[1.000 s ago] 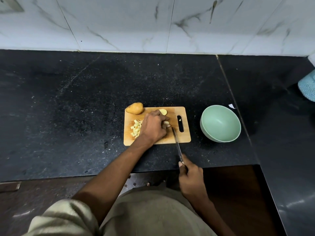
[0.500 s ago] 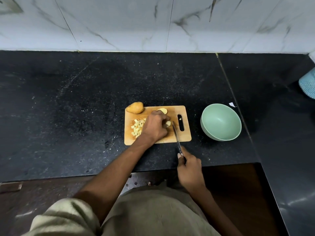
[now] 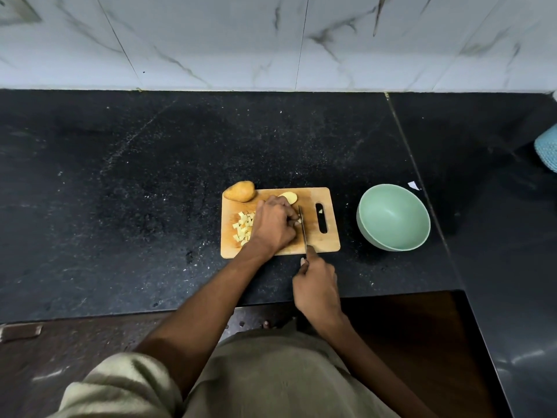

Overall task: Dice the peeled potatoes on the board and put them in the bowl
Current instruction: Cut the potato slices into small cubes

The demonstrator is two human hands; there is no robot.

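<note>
Wooden board lay on the black counter, with a whole potato at its far left corner and little potato cubes on its left part. The left hand curled its fingers round a potato piece mid-board, while the right hand gripped the knife just right of it. Right of the board sat the green bowl.
</note>
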